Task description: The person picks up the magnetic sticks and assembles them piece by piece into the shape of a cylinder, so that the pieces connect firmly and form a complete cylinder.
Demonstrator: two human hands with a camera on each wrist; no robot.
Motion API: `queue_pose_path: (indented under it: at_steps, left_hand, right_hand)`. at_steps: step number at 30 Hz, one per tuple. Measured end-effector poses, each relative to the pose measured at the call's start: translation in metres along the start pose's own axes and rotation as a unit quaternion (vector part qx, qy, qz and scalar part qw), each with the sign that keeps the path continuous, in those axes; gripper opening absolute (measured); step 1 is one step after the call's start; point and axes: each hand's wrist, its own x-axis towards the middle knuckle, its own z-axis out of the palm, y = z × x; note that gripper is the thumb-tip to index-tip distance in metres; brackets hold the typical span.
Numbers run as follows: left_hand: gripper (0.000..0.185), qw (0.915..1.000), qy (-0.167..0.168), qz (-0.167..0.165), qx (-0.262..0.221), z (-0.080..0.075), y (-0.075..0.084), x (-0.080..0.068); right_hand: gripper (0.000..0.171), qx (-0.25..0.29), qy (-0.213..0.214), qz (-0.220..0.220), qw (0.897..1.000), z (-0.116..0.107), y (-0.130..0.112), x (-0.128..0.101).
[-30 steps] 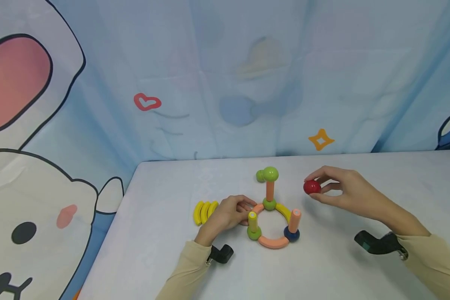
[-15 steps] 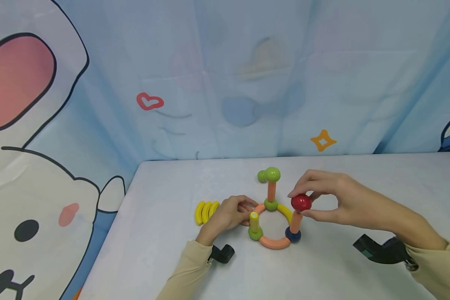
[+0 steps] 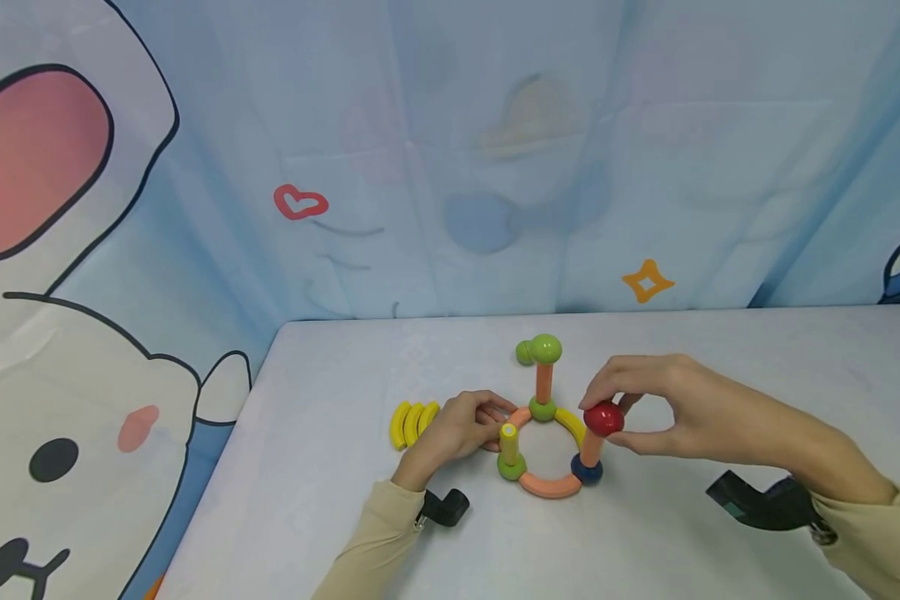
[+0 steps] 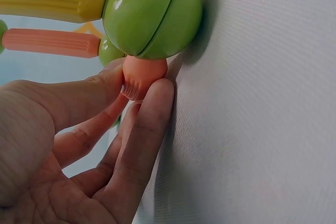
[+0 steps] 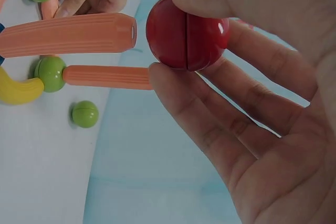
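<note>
Between thumb and fingertips, my right hand (image 3: 675,404) pinches a red ball (image 3: 603,418). In the right wrist view the red ball (image 5: 170,35) is just off the end of an orange straight rod (image 5: 79,34), a slim gap between them. That rod stands upright on a navy ball (image 3: 587,469) in a ring of balls and curved rods. On the ring's left side, my left hand (image 3: 457,429) grips an orange curved rod (image 4: 140,80) beside a green ball (image 4: 152,14). A short yellow rod (image 3: 508,446) rises from that ball; at the back, another orange rod (image 3: 543,383) carries a green ball (image 3: 546,348).
Several yellow curved rods (image 3: 412,425) lie side by side left of my left hand. One loose green ball (image 3: 524,352) rests behind the ring. The white-covered table (image 3: 330,500) ends at a blue printed curtain (image 3: 420,250).
My right hand has brought the red ball leftward and down, from beside the ring to the top of the right upright rod. The left hand keeps its place.
</note>
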Motion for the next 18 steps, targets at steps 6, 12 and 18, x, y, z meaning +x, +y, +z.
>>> queue_pose_path:
  at_steps: [6,12,18]
  left_hand:
    - [0.023,1.0000,0.002,0.002,0.008,-0.0003,-0.0003,-0.0001]
    - [0.023,0.9998,0.004,0.006,0.020,-0.0011,0.0001,0.0001]
    - [0.024,1.0000,0.000,-0.004,-0.002,-0.0009,0.0002,0.0008]
  right_hand:
    - [0.047,-0.017,0.003,-0.009,1.000,0.0015,0.0010,0.0018]
    - [0.047,-0.019,-0.002,-0.003,1.000,0.0024,0.0035,0.0017]
    - [0.048,-0.017,0.000,-0.008,1.000,0.0044,0.0063,0.0005]
